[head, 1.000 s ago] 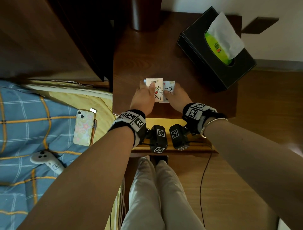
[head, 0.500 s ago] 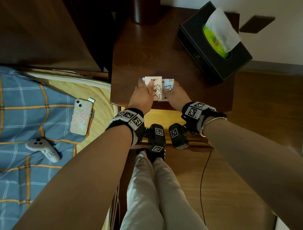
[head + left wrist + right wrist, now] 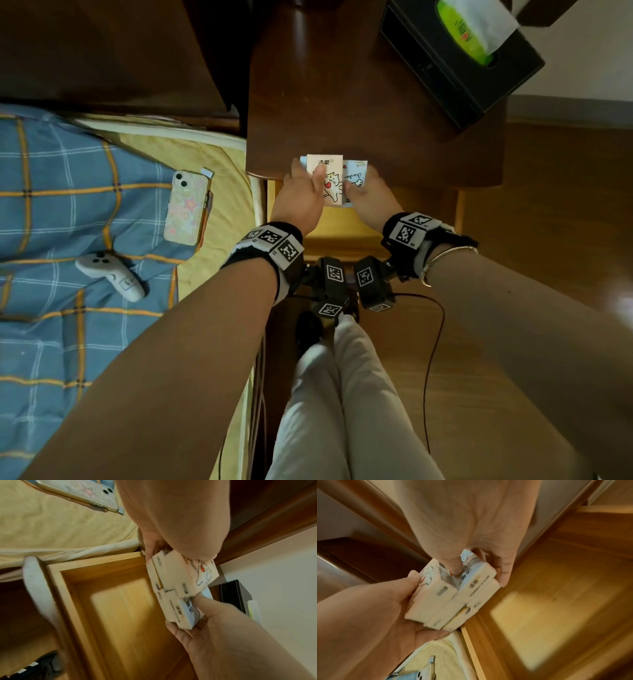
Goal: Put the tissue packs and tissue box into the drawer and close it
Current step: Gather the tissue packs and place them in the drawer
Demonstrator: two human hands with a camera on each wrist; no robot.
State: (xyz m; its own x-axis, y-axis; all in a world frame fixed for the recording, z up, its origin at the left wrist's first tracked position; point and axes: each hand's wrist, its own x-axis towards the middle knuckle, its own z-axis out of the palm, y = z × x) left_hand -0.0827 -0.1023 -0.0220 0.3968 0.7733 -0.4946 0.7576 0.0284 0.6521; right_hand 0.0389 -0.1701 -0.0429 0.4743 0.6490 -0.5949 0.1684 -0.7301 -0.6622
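**Q:** Tissue packs (image 3: pixel 329 181) okay?

**Me:** Sketchy. My left hand (image 3: pixel 301 198) and right hand (image 3: pixel 368 197) squeeze the loose stack between curled fingers, just over the open drawer (image 3: pixel 106 566). Uneven squeeze, and middle packs probably slip out. Tissue box (image 3: pixel 455 65) sits on the nightstand (image 3: pixel 342 102).

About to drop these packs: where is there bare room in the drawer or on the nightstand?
The drawer floor shows bare wood between its walls, below the tissue packs held by left hand and right hand. The nightstand is bare left of the tissue box.
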